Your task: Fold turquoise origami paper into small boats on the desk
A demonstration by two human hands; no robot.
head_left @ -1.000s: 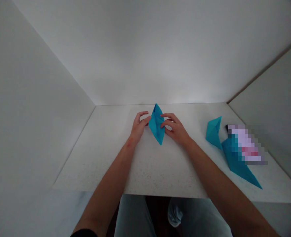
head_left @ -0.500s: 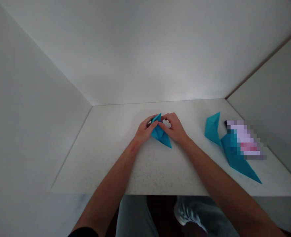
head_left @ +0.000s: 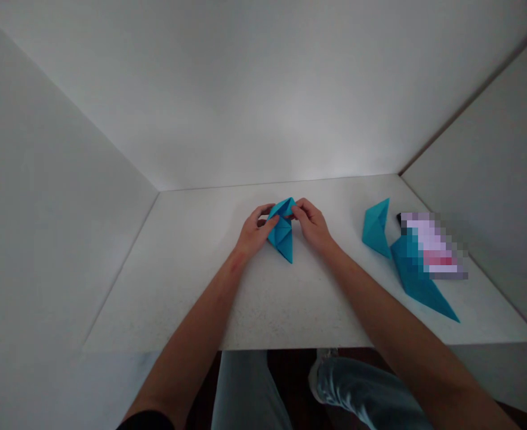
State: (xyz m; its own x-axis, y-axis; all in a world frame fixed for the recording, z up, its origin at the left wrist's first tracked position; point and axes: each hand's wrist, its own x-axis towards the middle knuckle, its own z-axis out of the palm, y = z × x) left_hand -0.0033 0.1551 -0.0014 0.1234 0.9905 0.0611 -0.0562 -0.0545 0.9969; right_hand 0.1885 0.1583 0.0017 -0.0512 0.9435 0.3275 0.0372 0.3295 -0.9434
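A blue folded origami paper [head_left: 283, 234] with several creased flaps is between my two hands, over the middle of the white table. My left hand [head_left: 255, 232] grips its left side, the thumb lying across the front. On the other side, my right hand [head_left: 312, 222] pinches the upper right flap between thumb and fingers. A pointed tip of the paper hangs down toward me. The fingers behind the paper are partly hidden.
To the right lie a smaller blue folded paper [head_left: 375, 229] and a larger blue folded paper [head_left: 424, 289]. Beside them is a blurred-out flat object [head_left: 437, 248], dark at one corner. White walls [head_left: 263, 119] enclose the white table [head_left: 178, 286] at the back and sides.
The origami paper has turned so its lower tip points more straight down, and its upper part has opened wider. My right hand has shifted to the upper right flap. The view has moved slightly.
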